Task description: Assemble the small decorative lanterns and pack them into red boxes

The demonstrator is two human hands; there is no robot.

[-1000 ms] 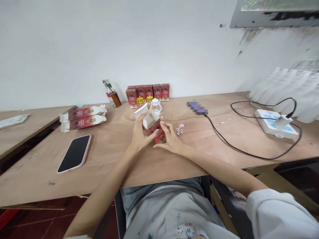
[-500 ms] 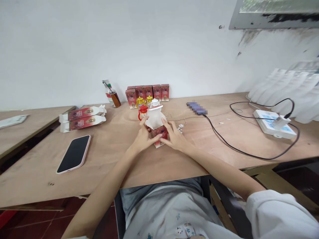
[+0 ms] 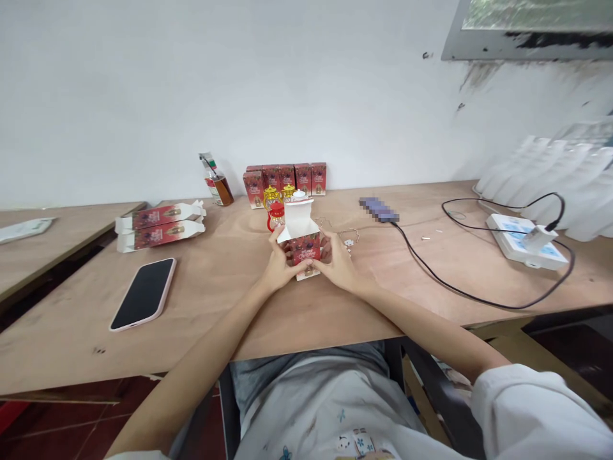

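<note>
A small red cardboard box (image 3: 306, 248) with white lettering stands on the table between my hands, its white top flap raised. My left hand (image 3: 280, 262) is closed round its left side, thumb on the front. From the right, my right hand (image 3: 336, 260) grips it the same way, and the two thumbs nearly meet. What is inside the box is hidden. Just behind it are a small lantern with a red top (image 3: 275, 214), two gold-topped lanterns (image 3: 272, 197) and a white-topped one (image 3: 299, 194), partly covered by the flap.
Several closed red boxes (image 3: 286, 175) line the wall, with a bottle of brown liquid (image 3: 219, 188) beside them. Flattened boxes (image 3: 160, 225) and a phone (image 3: 143, 294) lie left. At right are a cabled phone (image 3: 379, 209), a power strip (image 3: 514, 237) and thin chains (image 3: 354, 231).
The box has tilted more upright, so more of its printed front shows. Its flap now points straighter up. Both hands have shifted slightly while keeping hold.
</note>
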